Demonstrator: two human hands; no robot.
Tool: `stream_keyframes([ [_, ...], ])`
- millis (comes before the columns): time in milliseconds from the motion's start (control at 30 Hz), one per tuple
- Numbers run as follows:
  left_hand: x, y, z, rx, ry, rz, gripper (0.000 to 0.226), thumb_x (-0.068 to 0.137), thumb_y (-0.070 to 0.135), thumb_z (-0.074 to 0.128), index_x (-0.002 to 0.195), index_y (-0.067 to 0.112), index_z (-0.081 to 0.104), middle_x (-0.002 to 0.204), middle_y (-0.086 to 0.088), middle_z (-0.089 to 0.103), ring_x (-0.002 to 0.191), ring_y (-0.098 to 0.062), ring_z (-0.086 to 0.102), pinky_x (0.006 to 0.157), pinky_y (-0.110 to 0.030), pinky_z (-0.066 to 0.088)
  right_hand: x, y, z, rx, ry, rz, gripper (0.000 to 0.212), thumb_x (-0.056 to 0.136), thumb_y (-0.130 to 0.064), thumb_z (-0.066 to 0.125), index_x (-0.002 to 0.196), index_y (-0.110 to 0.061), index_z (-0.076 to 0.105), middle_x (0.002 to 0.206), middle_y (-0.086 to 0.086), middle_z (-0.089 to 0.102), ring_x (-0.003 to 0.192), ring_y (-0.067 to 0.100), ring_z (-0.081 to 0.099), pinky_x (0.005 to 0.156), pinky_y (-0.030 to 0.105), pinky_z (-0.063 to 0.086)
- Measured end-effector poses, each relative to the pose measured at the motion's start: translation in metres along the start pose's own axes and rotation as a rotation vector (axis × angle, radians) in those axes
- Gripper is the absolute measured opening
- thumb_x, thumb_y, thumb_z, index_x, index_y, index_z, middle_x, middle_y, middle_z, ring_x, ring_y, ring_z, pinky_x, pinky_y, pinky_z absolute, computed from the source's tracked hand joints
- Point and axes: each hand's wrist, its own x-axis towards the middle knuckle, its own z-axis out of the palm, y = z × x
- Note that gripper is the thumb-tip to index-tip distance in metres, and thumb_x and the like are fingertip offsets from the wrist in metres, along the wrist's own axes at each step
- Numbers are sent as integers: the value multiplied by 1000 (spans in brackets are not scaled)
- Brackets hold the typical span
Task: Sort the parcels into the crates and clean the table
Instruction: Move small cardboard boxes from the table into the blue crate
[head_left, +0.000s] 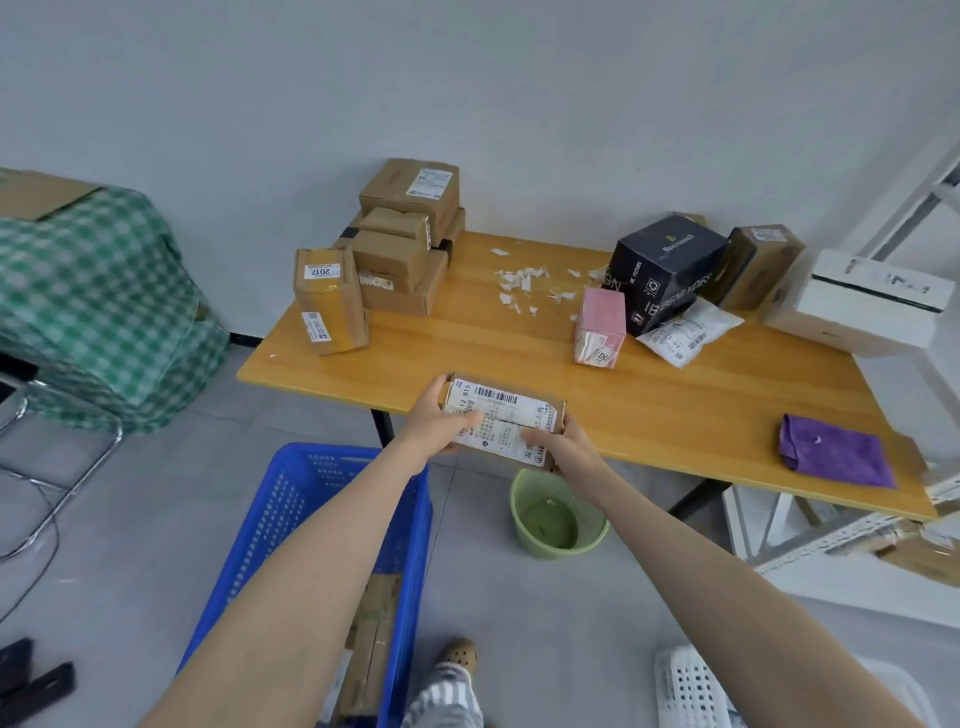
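The wooden tabletop carries stacked cardboard parcels at its far left, a black box and a pink box to the right, and paper scraps between. On the floor, a blue crate holds brown parcels. What is in the white crate I cannot tell. A small green bin has a few bits in it. The labelled parcel is at the tabletop's near edge, with the left grip and right grip clasping its ends.
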Motion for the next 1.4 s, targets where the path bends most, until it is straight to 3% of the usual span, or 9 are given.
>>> stream_keyframes([
  [100, -20, -11, -2, -9, -34, -18, 79, 81, 16, 74, 144, 34, 29, 115, -6, 60, 96, -20, 65, 72, -37, 59, -17, 20, 1, -8, -38, 72, 46, 84, -21, 71, 121, -19, 44, 105, 2, 67, 86, 17, 66, 67, 29, 53],
  [267, -38, -18, -9, 55, -80, -11, 78, 83, 8, 70, 144, 34, 29, 102, 1, 62, 93, -19, 65, 77, -42, 58, -25, 34, 3, -105, -142, 90, 41, 82, -34, 72, 114, -17, 53, 90, 6, 70, 74, 18, 65, 73, 37, 55],
  [533, -53, -44, -48, 74, 29, -102, 86, 81, 20, 74, 147, 27, 18, 112, -4, 64, 95, -18, 65, 77, -37, 56, -23, 44, 47, -169, -129, 121, 54, 84, -36, 70, 123, -14, 40, 100, 5, 68, 77, 14, 67, 60, 30, 56],
  [767, -56, -69, -111, 154, 40, -159, 80, 83, 14, 71, 146, 21, 21, 105, 2, 58, 100, -18, 58, 93, -45, 50, -10, 54, 117, -178, -153, 148, 64, 81, -32, 74, 130, -10, 40, 113, 9, 66, 94, 24, 69, 74, 41, 59],
  [967, -40, -106, -177, 315, -54, -165, 63, 81, 7, 71, 134, 15, 37, 114, -4, 60, 104, -21, 62, 86, -40, 54, 8, 78, 189, -176, -106, 184, 77, 78, -16, 78, 140, -18, 31, 123, 6, 54, 100, 25, 65, 80, 45, 57],
  [1100, -24, -136, -229, 268, -124, -229, 23, 90, 20, 62, 109, 22, 48, 102, 1, 59, 95, -13, 59, 75, -28, 52, 19, 103, 250, -174, -60, 196, 78, 79, -21, 77, 142, -21, 31, 128, 5, 52, 103, 22, 63, 76, 40, 58],
  [1200, -16, -166, -258, 202, -110, -303, 53, 82, 52, 61, 124, 25, 44, 123, 1, 58, 111, -16, 57, 94, -39, 49, 19, 120, 286, -251, -39, 192, 77, 79, -28, 77, 141, -23, 33, 126, 4, 54, 104, 22, 62, 82, 41, 57],
  [1300, -6, -205, -283, 144, -90, -408, 54, 89, 54, 52, 138, 38, 34, 139, 6, 48, 125, -19, 47, 104, -45, 38, 25, 147, 320, -314, 16, 182, 77, 77, -31, 78, 140, -23, 35, 125, 3, 55, 105, 21, 60, 87, 41, 55],
  [1400, -4, -225, -287, 140, -111, -457, 54, 94, 48, 48, 142, 42, 24, 144, 10, 40, 133, -21, 37, 103, -48, 31, 35, 168, 333, -355, 56, 191, 78, 78, -26, 78, 142, -23, 35, 125, 0, 53, 106, 20, 57, 71, 25, 53],
])
